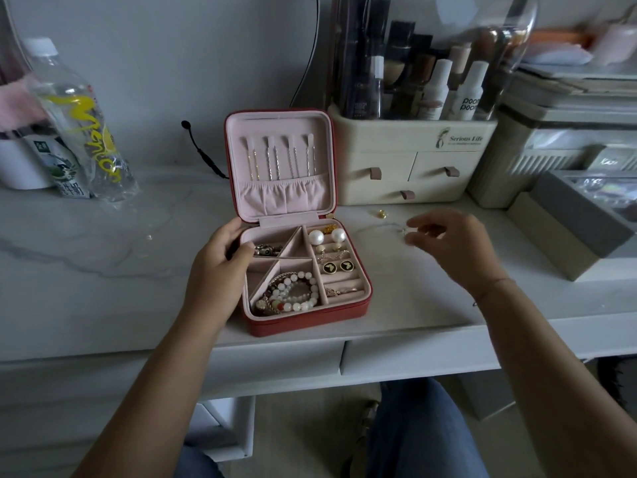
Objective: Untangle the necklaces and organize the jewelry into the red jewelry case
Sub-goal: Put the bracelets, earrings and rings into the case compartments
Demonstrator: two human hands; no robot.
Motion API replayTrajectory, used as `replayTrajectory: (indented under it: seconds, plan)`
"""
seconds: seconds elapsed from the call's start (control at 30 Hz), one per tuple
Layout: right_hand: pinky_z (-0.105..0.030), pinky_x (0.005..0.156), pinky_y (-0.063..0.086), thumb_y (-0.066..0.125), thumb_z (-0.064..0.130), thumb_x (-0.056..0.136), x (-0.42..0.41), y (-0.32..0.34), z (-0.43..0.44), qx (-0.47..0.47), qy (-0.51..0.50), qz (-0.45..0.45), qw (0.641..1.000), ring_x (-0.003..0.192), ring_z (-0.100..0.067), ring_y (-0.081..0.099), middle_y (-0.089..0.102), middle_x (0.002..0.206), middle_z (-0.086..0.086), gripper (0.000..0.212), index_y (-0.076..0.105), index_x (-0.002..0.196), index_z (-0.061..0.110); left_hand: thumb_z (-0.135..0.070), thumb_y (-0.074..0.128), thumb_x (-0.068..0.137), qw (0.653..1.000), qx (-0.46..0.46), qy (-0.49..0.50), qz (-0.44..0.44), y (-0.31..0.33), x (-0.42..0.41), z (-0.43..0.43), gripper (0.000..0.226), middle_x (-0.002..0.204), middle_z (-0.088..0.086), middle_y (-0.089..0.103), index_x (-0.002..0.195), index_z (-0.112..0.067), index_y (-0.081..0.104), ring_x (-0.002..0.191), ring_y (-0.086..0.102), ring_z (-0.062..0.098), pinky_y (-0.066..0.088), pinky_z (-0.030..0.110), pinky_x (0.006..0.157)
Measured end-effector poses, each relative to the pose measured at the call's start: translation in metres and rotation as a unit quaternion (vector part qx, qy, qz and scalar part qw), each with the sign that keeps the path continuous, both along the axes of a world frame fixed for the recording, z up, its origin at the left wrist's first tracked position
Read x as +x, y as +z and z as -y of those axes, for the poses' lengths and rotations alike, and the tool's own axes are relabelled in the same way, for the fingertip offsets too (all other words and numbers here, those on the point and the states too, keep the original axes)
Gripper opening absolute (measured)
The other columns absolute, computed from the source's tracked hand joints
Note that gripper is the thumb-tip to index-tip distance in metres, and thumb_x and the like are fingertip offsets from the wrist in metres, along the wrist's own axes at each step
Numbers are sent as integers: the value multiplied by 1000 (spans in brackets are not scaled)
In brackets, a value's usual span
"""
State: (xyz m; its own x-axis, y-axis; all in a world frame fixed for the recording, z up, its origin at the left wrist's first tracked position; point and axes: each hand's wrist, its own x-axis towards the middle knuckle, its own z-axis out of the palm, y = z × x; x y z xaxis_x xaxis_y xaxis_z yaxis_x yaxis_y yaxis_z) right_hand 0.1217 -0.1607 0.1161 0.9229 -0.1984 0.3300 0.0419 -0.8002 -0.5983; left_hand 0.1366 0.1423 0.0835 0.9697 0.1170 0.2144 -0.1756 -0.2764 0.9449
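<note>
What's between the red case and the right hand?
Head view: mostly bare tabletop, with a thin chain lying on it, running from near the red case toward the right hand.

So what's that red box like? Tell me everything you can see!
The red jewelry case is square, red outside, soft pink inside, standing open on the white table. Its lid stands upright with thin chains hanging into a gathered pocket. The divided tray holds beaded bracelets, pearl earrings and black studs. The left hand grips its left edge.
</note>
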Motion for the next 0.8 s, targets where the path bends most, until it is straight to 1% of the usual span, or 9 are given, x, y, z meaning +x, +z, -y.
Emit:
replayTrajectory:
  seconds: [0.1, 0.13, 0.2, 0.27, 0.43, 0.53, 0.6, 0.67, 0.8]
  plan:
    - [-21, 70, 40, 75, 34, 77, 10, -12, 11, -3, -56, -33, 998, 77, -13, 57, 64, 87, -2, 29, 71, 99, 15, -7, 52, 93, 1000, 2, 2, -1, 1, -1, 0, 39, 106, -27, 60, 123, -31, 57, 97, 55, -15, 38, 9, 83]
    - [-24, 71, 40, 74, 35, 78, 11, -14, 11, -6, -67, -43, 997, 79, -15, 57, 64, 86, -2, 29, 72, 98, 15, -7, 52, 93, 1000, 0, 2, -2, 1, -1, 0, 39, 107, -26, 61, 124, -31, 57, 98, 55, -15, 38, 10, 83]
    - [-24, 70, 38, 73, 32, 79, 13, -17, 8, -23, -73, -50, 996, 78, -16, 55, 61, 81, -1, 23, 72, 95, 15, -7, 52, 93, 1000, -2, 4, -4, 1, -2, 1, 40, 108, -23, 61, 127, -28, 57, 98, 55, -15, 38, 10, 83]
    - [-24, 69, 37, 73, 27, 79, 14, -17, 7, -26, -72, -46, 996, 76, -15, 53, 60, 78, 0, 18, 73, 92, 15, -7, 52, 93, 1000, 2, 6, -7, 2, -2, 1, 40, 105, -27, 60, 127, -28, 57, 96, 54, -17, 38, 10, 83]
    - [-24, 69, 38, 72, 25, 80, 13, -17, 6, -45, -65, -46, 996, 80, -18, 56, 62, 83, -2, 15, 73, 91, 14, -8, 52, 94, 1000, 7, 10, -8, 2, -2, 1, 40, 103, -30, 58, 128, -27, 56, 94, 54, -17, 38, 8, 81]
    - [-31, 71, 42, 64, 24, 86, 10, -20, 3, -125, -49, -35, 990, 85, -26, 57, 62, 94, -8, 16, 73, 92, 11, -8, 52, 94, 1000, 5, 9, -7, 2, -2, 1, 40, 103, -28, 60, 127, -29, 57, 96, 55, -15, 39, 10, 82]
    - [-33, 70, 41, 58, 21, 90, 9, -23, 2, -159, -46, -23, 986, 86, -31, 56, 60, 94, -11, 20, 72, 89, 8, -8, 52, 93, 1000, 2, 9, -8, 2, -2, 1, 39, 103, -28, 60, 126, -28, 57, 97, 56, -12, 40, 12, 84]
    - [-32, 67, 37, 53, 20, 92, 11, -24, 3, -170, -47, -17, 984, 86, -34, 55, 59, 93, -12, 24, 71, 87, 5, -9, 52, 93, 1000, 0, 9, -9, 2, -2, 1, 39, 105, -24, 62, 127, -27, 58, 99, 56, -10, 41, 14, 85]
    - [-35, 68, 38, 51, 19, 94, 17, -25, 8, -179, -44, -6, 983, 83, -36, 55, 59, 88, -15, 28, 69, 83, 0, -9, 52, 93, 1000, -2, 6, -13, 2, -3, 2, 39, 111, -17, 64, 128, -27, 57, 102, 57, -7, 40, 14, 86]
